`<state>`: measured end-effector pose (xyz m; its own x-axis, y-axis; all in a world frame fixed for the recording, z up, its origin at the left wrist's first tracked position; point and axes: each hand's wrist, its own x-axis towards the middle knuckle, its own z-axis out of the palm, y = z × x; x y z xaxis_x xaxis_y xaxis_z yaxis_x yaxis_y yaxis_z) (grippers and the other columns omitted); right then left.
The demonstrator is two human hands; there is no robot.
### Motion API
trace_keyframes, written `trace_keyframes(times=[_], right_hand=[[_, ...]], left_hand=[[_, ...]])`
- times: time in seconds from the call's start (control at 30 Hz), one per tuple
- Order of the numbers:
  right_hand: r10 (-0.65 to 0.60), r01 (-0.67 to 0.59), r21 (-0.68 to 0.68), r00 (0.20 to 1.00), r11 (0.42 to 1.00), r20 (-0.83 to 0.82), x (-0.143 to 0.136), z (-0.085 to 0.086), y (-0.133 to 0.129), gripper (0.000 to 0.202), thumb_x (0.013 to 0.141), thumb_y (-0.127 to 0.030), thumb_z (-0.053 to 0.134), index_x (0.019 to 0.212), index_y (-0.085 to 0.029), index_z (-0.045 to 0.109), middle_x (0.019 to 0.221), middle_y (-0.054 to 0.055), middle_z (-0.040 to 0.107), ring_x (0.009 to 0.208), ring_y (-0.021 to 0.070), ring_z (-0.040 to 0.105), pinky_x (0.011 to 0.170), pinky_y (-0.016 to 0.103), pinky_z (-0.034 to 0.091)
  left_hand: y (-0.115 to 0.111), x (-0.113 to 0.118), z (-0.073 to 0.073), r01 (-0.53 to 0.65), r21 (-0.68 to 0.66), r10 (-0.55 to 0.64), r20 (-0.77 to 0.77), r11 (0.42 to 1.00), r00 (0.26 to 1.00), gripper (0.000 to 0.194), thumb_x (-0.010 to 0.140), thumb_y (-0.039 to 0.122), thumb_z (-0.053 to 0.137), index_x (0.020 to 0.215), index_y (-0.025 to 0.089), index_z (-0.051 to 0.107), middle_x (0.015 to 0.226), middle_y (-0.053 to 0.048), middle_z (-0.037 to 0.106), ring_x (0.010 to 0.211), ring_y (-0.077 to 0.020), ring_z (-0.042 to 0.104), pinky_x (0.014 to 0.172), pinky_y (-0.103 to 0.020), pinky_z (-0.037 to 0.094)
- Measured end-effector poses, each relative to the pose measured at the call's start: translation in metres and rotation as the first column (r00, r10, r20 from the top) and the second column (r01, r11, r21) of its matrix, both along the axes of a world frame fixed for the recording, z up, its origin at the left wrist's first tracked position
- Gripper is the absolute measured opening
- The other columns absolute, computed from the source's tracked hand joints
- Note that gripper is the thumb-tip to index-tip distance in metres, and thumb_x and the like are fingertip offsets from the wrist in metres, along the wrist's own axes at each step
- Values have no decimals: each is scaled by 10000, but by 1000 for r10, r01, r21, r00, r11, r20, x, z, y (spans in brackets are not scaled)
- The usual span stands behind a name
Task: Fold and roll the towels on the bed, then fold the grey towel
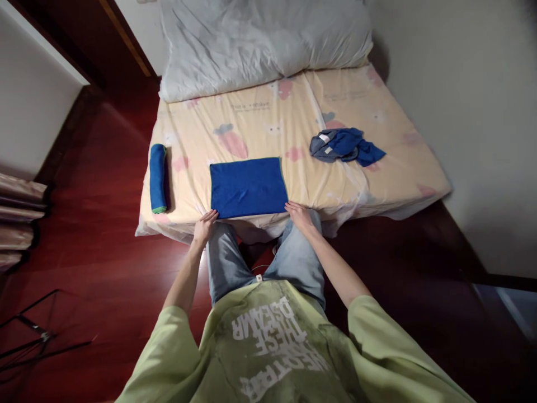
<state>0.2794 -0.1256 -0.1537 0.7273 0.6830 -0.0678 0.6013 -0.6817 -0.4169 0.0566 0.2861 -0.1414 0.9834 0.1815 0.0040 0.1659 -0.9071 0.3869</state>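
Cloth (248, 187) lies flat (deep blue, green-edged).

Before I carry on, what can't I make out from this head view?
- Head view: whether the left hand and right hand grip or merely press the flat blue cloth; the hands hide their own undersides.
- Head view: the inside of the rolled cloth, hidden by its outer layer.
- Head view: print on the white tags, too small.
- Head view: the black stand's far end, cut off by the left edge.
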Motion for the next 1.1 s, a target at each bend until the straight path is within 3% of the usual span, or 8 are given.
trace_keyframes(times=[0.1,0.23,0.5,0.6,0.8,0.97,1.1], right_hand=[[-68,74,109,996,991,-60,9,-8,-5,477,996,-79,451,1303,-132,813,1444,123,730,1443,209,646,1305,386,465],[-174,214,235,968,948,-179,19,-8,-10,366,995,-139,556,1217,-221,835,1319,93,792,1287,212,735,1204,372,543],[-281,423,300,864,855,-418,33,-4,0,280,951,-211,617,1134,-138,814,1048,133,835,980,243,807,978,370,635],[-340,476,285,843,832,-416,41,-7,6,258,944,-236,644,1111,-111,797,1084,170,827,1004,269,806,962,390,642],[-452,544,198,813,816,-368,51,-14,22,227,960,-238,622,1041,-112,793,1081,191,814,1010,296,782,960,399,620],[-518,573,121,798,811,-308,49,-13,32,270,1003,-349,625,972,-147,802,958,157,805,892,282,741,896,378,598],[-566,593,84,796,801,-213,43,-10,36,340,1050,-392,576,1037,-139,804,1061,191,802,983,297,730,958,383,571]], left_hand=[[2,6,2,-25,-132,35,77,991,996,483,965,146,488,1317,162,818,1446,-136,726,1445,-266,647,1283,-465,491],[8,12,10,-145,-314,178,79,938,981,377,951,239,540,1146,159,852,1276,-122,805,1315,-268,730,1213,-475,552],[17,24,10,-321,-352,346,9,879,938,412,958,410,576,1095,107,818,1003,-142,823,914,-253,776,870,-324,623],[16,34,8,-365,-342,385,-10,866,923,419,992,439,543,1090,113,786,925,-114,801,843,-226,742,779,-278,573],[10,51,13,-461,-278,468,-42,843,882,310,1008,364,557,1064,131,754,805,-92,739,771,-231,694,744,-279,495],[7,51,18,-494,-274,502,-47,825,864,273,1002,347,573,1071,150,748,796,-90,729,797,-252,697,733,-286,477],[7,47,9,-489,-310,516,5,815,857,289,1005,373,563,1058,150,738,855,-92,746,833,-244,697,756,-284,498]])
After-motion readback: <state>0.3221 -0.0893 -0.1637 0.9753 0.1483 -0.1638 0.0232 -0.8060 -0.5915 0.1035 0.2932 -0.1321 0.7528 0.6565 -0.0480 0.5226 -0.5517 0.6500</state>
